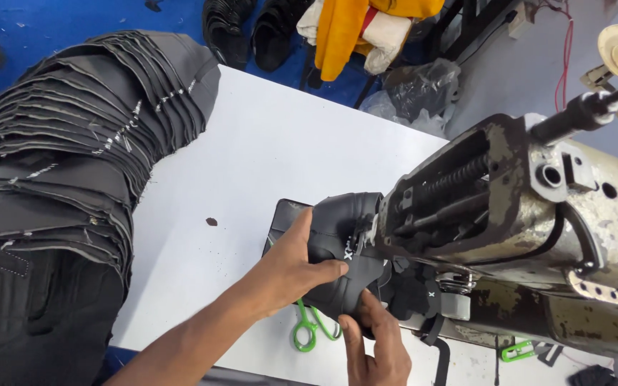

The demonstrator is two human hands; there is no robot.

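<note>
Fingers of the left hand [296,266] clamp the curved black leather shoe piece [345,246] under the worn grey sewing machine head [509,207]; right hand [373,343] pinches it at six o'clock, risking a needle-caught fingertip or skewed seam

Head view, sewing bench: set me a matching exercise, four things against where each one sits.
Things:
1. black shoe upper
2. green-handled scissors
3. stack of dark cut pieces
4. orange cloth

Places:
A. piled at the left edge of the white table
B. lying flat on the table beneath the hands
C. on the floor beyond the table's far edge
D. held by the left hand and right hand against the sewing machine

Pairs: 1-D, 2-B, 3-A, 4-C
</note>
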